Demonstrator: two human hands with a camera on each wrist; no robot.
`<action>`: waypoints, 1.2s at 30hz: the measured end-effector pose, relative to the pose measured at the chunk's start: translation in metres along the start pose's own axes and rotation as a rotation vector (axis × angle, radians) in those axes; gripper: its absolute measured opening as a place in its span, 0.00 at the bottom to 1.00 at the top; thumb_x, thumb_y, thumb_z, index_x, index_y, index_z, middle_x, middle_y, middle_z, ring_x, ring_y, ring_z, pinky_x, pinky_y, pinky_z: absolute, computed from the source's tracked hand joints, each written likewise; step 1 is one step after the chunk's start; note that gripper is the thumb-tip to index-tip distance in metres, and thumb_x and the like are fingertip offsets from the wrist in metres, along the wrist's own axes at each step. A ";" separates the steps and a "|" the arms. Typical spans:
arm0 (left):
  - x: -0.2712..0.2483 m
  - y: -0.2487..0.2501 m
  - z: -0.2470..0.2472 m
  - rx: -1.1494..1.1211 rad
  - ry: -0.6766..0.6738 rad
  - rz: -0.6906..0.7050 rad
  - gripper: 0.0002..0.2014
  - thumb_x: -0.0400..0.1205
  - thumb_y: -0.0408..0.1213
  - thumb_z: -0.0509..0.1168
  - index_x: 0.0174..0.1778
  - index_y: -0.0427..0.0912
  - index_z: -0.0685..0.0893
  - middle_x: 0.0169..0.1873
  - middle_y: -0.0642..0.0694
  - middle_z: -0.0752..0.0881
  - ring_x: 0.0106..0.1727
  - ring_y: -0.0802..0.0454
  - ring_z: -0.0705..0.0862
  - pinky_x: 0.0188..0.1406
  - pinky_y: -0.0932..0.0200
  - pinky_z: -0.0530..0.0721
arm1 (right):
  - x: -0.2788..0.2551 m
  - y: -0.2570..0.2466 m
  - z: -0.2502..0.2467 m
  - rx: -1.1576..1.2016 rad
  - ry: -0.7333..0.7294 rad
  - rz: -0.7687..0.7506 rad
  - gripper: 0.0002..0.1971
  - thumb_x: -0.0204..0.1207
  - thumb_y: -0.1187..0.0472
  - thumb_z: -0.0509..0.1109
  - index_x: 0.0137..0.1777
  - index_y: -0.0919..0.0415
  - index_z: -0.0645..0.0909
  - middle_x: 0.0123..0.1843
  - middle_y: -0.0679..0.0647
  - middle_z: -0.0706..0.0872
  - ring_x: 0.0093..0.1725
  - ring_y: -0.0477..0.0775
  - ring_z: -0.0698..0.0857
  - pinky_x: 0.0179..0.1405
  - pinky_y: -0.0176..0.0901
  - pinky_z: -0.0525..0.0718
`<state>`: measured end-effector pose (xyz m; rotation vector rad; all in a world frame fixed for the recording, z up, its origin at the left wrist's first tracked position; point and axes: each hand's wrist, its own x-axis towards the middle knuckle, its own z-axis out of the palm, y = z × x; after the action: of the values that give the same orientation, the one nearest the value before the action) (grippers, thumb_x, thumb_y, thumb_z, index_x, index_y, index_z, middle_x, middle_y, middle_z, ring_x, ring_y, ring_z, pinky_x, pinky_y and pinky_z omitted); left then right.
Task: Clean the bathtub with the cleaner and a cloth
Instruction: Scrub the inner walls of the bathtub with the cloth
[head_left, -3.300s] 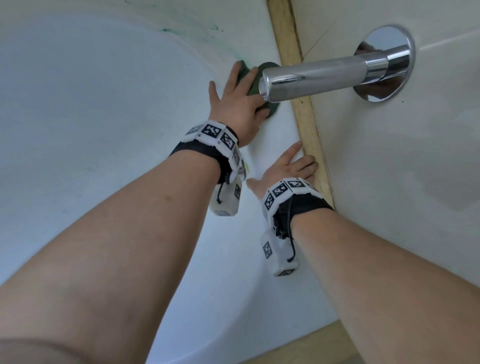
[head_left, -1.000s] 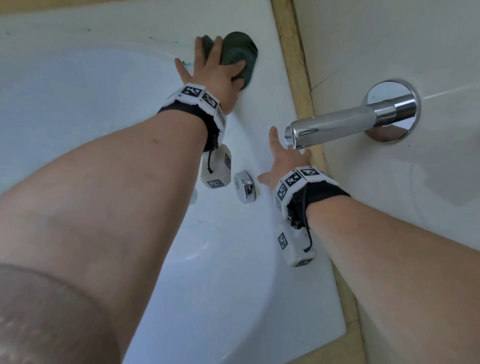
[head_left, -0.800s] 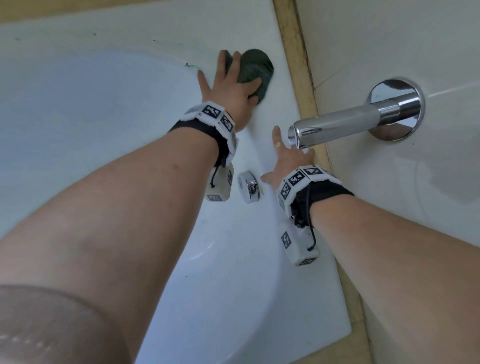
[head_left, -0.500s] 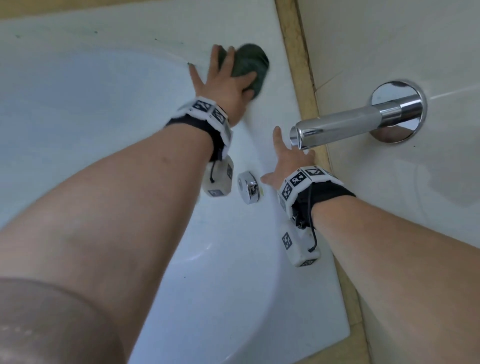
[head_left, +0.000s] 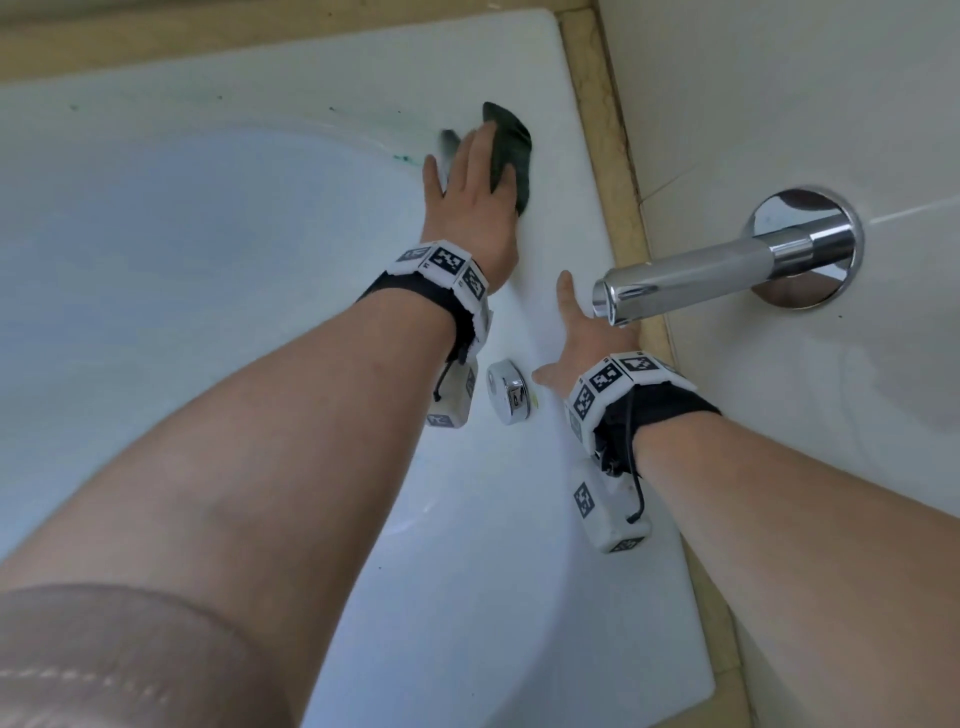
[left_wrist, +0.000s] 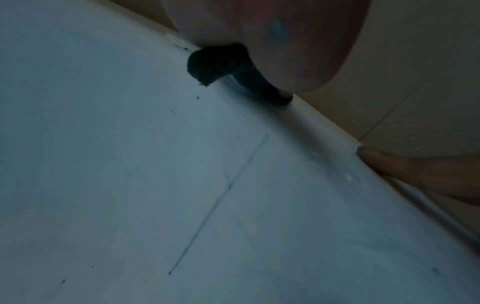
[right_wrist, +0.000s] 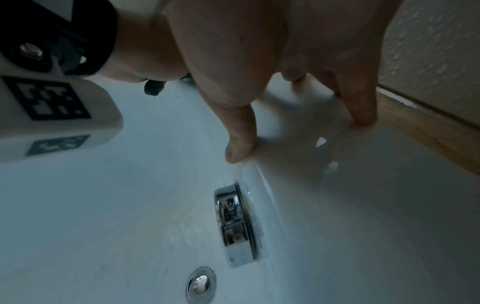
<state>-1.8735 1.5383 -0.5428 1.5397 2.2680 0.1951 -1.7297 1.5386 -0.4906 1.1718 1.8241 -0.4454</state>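
Note:
A dark green cloth (head_left: 511, 150) lies on the white bathtub's rim (head_left: 311, 78) near the far right corner. My left hand (head_left: 475, 192) lies flat on the cloth with straight fingers, pressing it against the rim; from the left wrist the cloth (left_wrist: 215, 65) pokes out under the palm. My right hand (head_left: 582, 332) rests spread on the tub's edge beneath the spout, its thumb (right_wrist: 240, 144) and fingertips (right_wrist: 363, 115) touching the white surface. Green cleaner streaks (head_left: 400, 156) mark the rim left of the cloth. No cleaner bottle is in view.
A chrome spout (head_left: 717, 270) juts from the tiled wall above my right hand. A chrome overflow knob (head_left: 508, 391) sits on the tub's inner wall between my wrists, with the drain plug (right_wrist: 201, 286) below it. A tan strip (head_left: 608, 171) borders the tub.
My left hand has been sliding the cloth back and forth along the rim, now a little down and right of half a second ago. My right hand has stayed planted under the spout.

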 end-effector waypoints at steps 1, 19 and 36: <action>0.000 0.001 0.002 0.028 0.017 0.024 0.23 0.83 0.33 0.56 0.76 0.36 0.70 0.84 0.37 0.45 0.85 0.39 0.45 0.79 0.32 0.42 | 0.001 -0.001 0.001 -0.012 -0.001 0.005 0.42 0.77 0.42 0.66 0.83 0.58 0.49 0.80 0.59 0.63 0.79 0.62 0.62 0.78 0.66 0.56; 0.019 -0.087 -0.035 -0.001 0.008 -0.263 0.26 0.88 0.44 0.48 0.84 0.47 0.58 0.85 0.41 0.47 0.85 0.43 0.45 0.80 0.31 0.40 | -0.011 -0.006 -0.007 -0.069 -0.029 0.023 0.38 0.81 0.44 0.61 0.83 0.60 0.49 0.83 0.63 0.53 0.82 0.65 0.52 0.80 0.65 0.51; 0.012 -0.032 -0.019 0.012 -0.058 -0.065 0.25 0.88 0.42 0.51 0.83 0.43 0.61 0.84 0.34 0.48 0.84 0.36 0.48 0.81 0.39 0.44 | -0.012 -0.008 -0.007 0.008 0.010 0.023 0.46 0.77 0.41 0.65 0.84 0.56 0.39 0.84 0.64 0.48 0.83 0.64 0.49 0.80 0.66 0.49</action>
<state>-1.9126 1.5385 -0.5390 1.4557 2.2745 0.1177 -1.7375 1.5328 -0.4780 1.2012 1.8168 -0.4343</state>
